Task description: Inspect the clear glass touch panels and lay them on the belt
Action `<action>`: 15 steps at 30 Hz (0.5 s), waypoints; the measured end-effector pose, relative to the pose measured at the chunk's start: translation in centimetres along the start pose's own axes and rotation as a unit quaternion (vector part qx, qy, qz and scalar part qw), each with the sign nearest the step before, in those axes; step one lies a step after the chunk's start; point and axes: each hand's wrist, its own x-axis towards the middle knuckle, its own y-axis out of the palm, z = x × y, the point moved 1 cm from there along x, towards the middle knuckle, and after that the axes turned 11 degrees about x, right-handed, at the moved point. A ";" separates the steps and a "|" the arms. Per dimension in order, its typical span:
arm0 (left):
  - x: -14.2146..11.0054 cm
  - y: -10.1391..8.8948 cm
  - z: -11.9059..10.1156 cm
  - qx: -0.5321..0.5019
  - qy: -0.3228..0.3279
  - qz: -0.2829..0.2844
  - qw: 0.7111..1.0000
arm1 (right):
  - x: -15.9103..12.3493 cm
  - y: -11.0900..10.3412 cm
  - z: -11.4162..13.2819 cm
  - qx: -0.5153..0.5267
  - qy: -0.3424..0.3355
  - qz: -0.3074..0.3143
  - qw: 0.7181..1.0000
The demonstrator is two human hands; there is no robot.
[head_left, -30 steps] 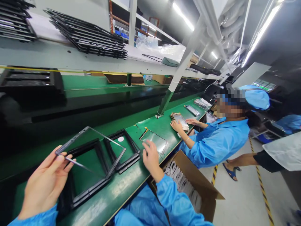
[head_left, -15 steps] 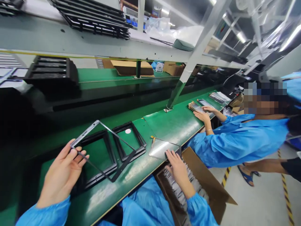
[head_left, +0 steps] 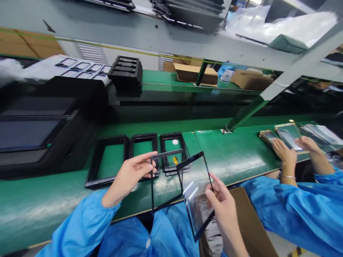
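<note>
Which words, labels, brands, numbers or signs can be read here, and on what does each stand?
None can be read.
No legible mark shows on the round white spot, the clear panel in the right hand or the frame in the left hand.
The far cardboard box is too blurred.

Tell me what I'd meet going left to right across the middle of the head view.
Large black rack, leftmost black frame, left hand, thin held frame, clear panel, right hand, a co-worker's hand.
</note>
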 end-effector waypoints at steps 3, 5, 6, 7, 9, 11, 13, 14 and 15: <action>-0.8 0.0 -0.3 0.018 0.017 -0.001 1.000 | -0.1 2.9 -0.4 0.018 0.026 0.041 0.999; -1.1 -0.2 -0.5 0.029 0.034 -0.008 0.999 | 0.1 3.8 -0.6 0.021 0.028 0.061 0.998; -1.2 -0.3 -0.6 0.036 0.043 -0.013 0.998 | 0.2 4.1 -0.8 0.020 0.030 0.069 0.997; -1.3 -0.4 -0.6 0.041 0.051 -0.018 0.998 | 0.3 4.2 -0.8 0.020 0.031 0.076 0.996; -1.4 -0.5 -0.7 0.047 0.064 -0.028 0.996 | 0.3 4.5 -1.0 0.019 0.032 0.080 0.996; -1.6 -0.4 -0.8 0.045 0.074 -0.034 0.996 | 0.3 4.7 -1.0 0.022 0.033 0.076 0.996; -1.8 -0.4 -0.9 0.040 0.089 -0.034 0.995 | 0.2 4.9 -0.9 0.027 0.033 0.073 0.996; -1.9 -0.3 -0.9 0.037 0.097 -0.031 0.994 | 0.2 5.1 -0.8 0.030 0.033 0.072 0.996; -1.9 -0.3 -0.9 0.034 0.105 -0.028 0.994 | 0.1 5.2 -0.7 0.034 0.033 0.071 0.996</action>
